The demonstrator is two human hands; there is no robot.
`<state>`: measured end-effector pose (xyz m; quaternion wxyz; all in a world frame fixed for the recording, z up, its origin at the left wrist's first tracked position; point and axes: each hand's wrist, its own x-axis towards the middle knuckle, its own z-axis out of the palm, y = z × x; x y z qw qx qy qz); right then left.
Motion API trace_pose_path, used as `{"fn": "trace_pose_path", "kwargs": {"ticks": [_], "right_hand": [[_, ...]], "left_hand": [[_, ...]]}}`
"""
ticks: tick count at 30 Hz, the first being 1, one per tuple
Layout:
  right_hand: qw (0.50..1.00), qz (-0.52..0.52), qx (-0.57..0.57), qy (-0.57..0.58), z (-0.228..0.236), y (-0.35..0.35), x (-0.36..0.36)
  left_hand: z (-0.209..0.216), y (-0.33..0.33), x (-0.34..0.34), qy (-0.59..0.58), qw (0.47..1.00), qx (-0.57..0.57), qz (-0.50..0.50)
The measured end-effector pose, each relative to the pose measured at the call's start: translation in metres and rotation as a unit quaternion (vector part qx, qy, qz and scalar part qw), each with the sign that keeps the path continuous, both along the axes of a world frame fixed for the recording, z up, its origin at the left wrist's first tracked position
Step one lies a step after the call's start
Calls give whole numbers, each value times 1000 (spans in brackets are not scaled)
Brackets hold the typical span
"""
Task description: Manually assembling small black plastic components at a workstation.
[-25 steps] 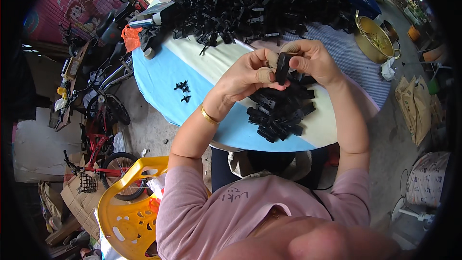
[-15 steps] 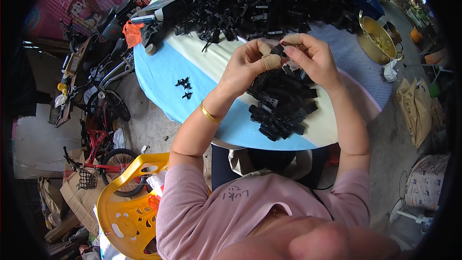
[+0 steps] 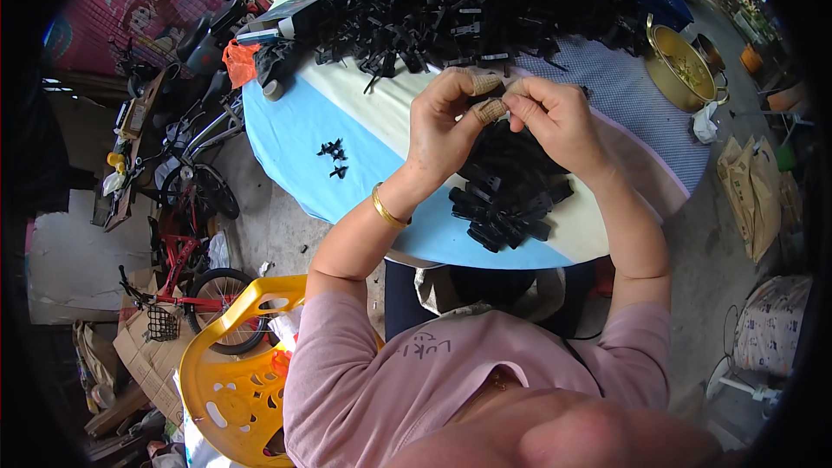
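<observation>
I can't tell what is pinched between the left hand [image 3: 444,128] and the right hand [image 3: 559,128]; the fingers hide it. The hands also cover the top part of the small black pile [image 3: 511,217]. The big black pile [image 3: 485,13] gets cut off at the top edge, and it hides the bench [image 3: 299,143] under it. The little black bits [image 3: 332,150] on the left are too tiny to make out. So are the scraps [image 3: 689,72] in the gold pot [image 3: 667,91]. A pink sleeve [image 3: 325,355] hides some of the yellow chair [image 3: 199,364].
</observation>
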<state>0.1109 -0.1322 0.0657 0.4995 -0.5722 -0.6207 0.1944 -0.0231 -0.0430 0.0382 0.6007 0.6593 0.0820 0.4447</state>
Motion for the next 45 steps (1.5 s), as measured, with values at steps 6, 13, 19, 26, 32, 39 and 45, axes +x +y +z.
{"fn": "trace_pose_path", "kwargs": {"ticks": [6, 13, 19, 26, 32, 39, 45], "right_hand": [[999, 2, -39, 24, -3, 1, 2], [984, -131, -77, -89, -5, 17, 79], [851, -337, -200, -351, -56, 52, 112], [912, -250, -176, -272, -32, 42, 94], [996, -26, 69, -46, -18, 22, 22], [960, -31, 224, -167, -26, 22, 2], [984, -18, 114, -134, -13, 8, 0]], "left_hand": [[-5, 6, -3, 61, 959, 249, 125], [5, -5, 6, 147, 983, 111, 15], [10, -12, 6, 231, 924, 282, -120], [-11, 18, 6, 125, 981, -85, -125], [-5, 30, 1, -36, 911, -315, -263], [-2, 36, 0, -77, 896, -304, -314], [-3, 34, -6, -74, 922, -301, -230]]}}
